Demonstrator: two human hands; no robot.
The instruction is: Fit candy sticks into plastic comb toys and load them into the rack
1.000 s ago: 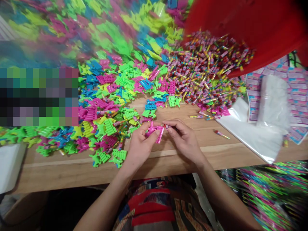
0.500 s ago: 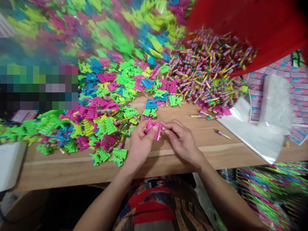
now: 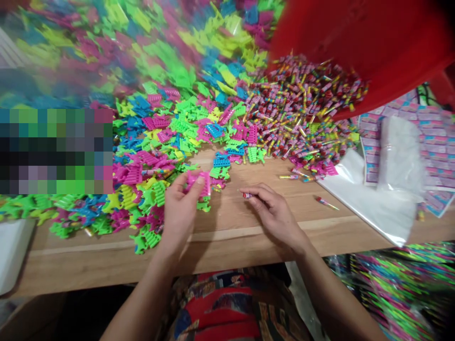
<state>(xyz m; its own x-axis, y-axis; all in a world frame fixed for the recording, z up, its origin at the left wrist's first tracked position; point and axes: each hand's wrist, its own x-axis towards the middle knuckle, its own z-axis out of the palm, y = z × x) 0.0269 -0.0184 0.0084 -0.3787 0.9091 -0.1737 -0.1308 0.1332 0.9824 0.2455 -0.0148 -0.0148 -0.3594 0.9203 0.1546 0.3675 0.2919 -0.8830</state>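
Observation:
My left hand (image 3: 180, 203) is closed on a pink plastic toy piece (image 3: 204, 185) with a row of slots, thumb on top. A green piece (image 3: 204, 205) shows just below it; I cannot tell if it is held or lies on the table. To the right, my right hand (image 3: 272, 208) pinches a small candy-like tube (image 3: 246, 195) with a pink and red wrapper, held apart from the pink piece. Past my left hand, a blue slotted piece (image 3: 221, 161) lies on the wood.
Green, pink, blue and yellow toy pieces (image 3: 185, 118) heap at the left and back. Many small tubes (image 3: 284, 113) spill beside a red basin (image 3: 355, 42). Clear plastic bags (image 3: 401, 156) and printed label sheets (image 3: 433, 137) lie right. One loose tube (image 3: 327, 202) is near them.
My hands have come apart. The left hand has moved left with the pink piece; the right hand stays near its place, now showing the small tube in its fingers.

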